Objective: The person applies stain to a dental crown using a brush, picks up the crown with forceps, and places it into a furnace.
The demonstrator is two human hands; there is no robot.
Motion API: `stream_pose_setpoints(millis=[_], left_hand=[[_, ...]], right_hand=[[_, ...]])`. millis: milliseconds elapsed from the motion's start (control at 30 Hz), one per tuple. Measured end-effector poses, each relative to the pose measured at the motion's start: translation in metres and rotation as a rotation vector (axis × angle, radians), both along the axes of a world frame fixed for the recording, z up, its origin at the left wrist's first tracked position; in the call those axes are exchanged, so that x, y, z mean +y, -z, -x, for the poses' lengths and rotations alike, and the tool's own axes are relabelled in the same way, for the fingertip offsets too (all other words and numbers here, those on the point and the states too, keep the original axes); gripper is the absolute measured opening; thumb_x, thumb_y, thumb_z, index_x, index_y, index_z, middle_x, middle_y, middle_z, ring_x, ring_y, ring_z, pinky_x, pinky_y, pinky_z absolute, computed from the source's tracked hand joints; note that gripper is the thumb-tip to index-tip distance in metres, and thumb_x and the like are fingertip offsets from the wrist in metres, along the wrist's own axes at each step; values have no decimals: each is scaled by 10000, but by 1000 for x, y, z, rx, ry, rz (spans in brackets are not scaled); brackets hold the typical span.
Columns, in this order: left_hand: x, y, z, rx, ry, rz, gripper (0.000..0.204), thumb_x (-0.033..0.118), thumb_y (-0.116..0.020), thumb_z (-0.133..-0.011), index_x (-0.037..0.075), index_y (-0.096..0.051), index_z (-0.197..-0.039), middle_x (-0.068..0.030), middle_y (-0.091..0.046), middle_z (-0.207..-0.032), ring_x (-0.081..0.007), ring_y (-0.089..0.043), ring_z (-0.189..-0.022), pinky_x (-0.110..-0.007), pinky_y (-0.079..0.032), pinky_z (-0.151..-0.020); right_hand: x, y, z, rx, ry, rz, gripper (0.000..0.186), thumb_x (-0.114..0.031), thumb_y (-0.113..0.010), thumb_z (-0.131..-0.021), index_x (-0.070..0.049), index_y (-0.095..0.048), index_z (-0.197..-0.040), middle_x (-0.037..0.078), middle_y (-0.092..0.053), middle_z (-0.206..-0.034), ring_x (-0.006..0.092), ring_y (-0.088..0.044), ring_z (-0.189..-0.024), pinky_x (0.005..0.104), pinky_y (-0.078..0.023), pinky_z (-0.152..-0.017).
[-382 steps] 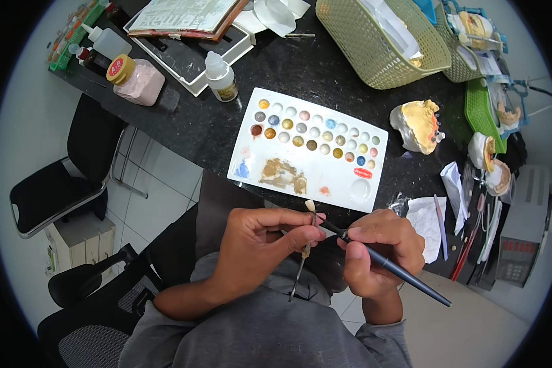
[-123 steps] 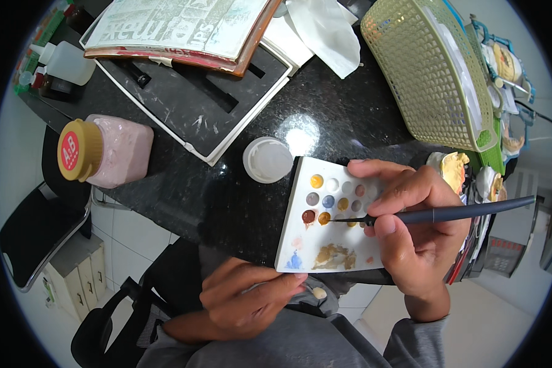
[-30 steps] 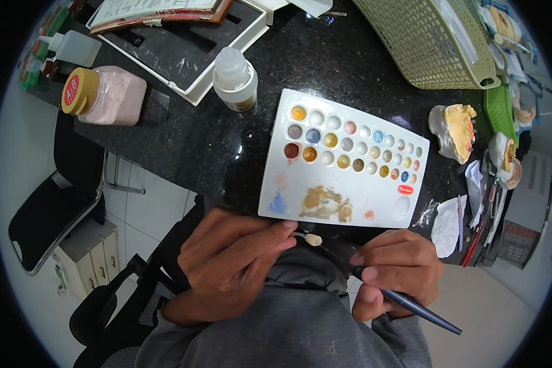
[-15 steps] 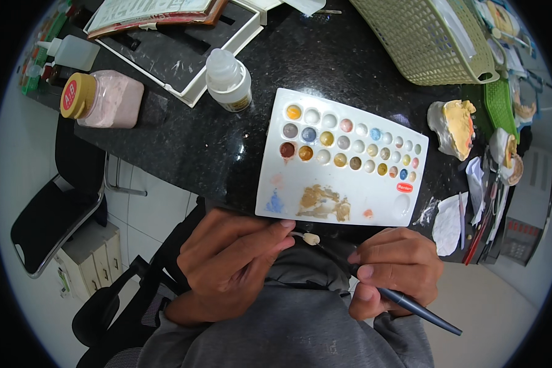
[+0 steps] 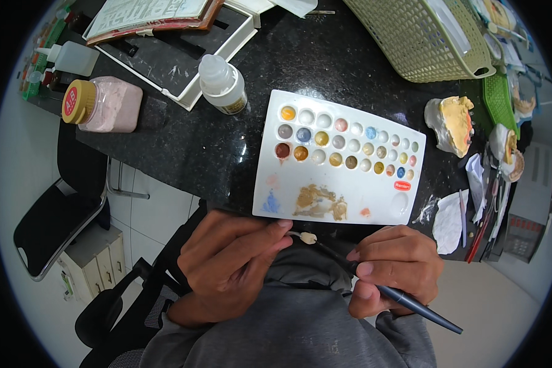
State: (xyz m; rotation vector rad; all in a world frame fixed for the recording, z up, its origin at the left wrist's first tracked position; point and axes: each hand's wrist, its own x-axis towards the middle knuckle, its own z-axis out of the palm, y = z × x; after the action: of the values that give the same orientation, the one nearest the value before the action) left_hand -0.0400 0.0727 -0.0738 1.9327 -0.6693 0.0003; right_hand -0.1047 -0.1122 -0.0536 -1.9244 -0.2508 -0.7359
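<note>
Lower centre: left hand (image 5: pixel 230 264), fingers pinching thin stem (image 5: pixel 294 233), cream tooth (image 5: pixel 308 238) at end; right hand (image 5: pixel 402 267), fingers clamped on dark brush (image 5: pixel 420 308).

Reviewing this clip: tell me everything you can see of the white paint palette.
The white palette is a glossy, roughly rectangular slab, ceramic or plastic by its look. Three rows of round wells hold yellow, blue, brown, pink and whitish colours; a larger shallow well sits below a red oval label. Tan, blue and pinkish smears mark its flat near part. It lies face up, slightly skewed, on the black table. Whether the left hand touches it is unclear.
</note>
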Motion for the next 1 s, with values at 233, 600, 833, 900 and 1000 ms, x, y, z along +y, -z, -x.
stream_pose_setpoints(millis=[233, 600, 833, 900, 1000], left_hand=[[-1, 0, 1, 2, -2, -2, 348, 0, -821, -610, 69, -734, -940, -32, -664, -741, -120, -578, -638, -222, -444, -506], [0, 0, 0, -1, 3, 0, 359, -9, -820, -610, 71, -733, -950, -39, -667, -746, -124, -584, -643, -223, -449, -510], [-3, -5, 4, 27, -17, -48, 302, -62, -798, -619, 49, -741, -895, -60, -675, -752, -166, -596, -645, -259, -463, -543], [-6, -5, 5, 74, -36, -20, 239, -83, -758, -660, 4, -722, -880, -95, -664, -747, -167, -599, -665, -255, -452, -594], [-5, -5, 10, 211, -72, 51, 183, -95, -725, -707, -28, -709, -876, -112, -652, -763, -149, -602, -682, -235, -445, -624]], right_hand=[[1, -1, 0, 3, 13, 7, 132, -33, -693, -697, 28, -630, -795, 113, -621, -660, 189, -614, -489, 251, -517, -421], [1, -2, 0, 21, -27, -12, 142, -10, -700, -679, 26, -636, -801, 112, -625, -682, 194, -622, -511, 252, -519, -432], [-7, -4, 10, 16, -58, -46, 130, -10, -690, -721, 25, -638, -835, 121, -632, -702, 205, -632, -537, 269, -533, -460], [-8, -12, 22, 4, 34, -61, 125, -40, -709, -756, 23, -638, -836, 125, -631, -724, 212, -634, -549, 276, -536, -467], [-24, -27, 45, -32, 139, -105, 143, -95, -706, -816, 24, -634, -849, 130, -624, -767, 223, -634, -599, 296, -545, -517]])
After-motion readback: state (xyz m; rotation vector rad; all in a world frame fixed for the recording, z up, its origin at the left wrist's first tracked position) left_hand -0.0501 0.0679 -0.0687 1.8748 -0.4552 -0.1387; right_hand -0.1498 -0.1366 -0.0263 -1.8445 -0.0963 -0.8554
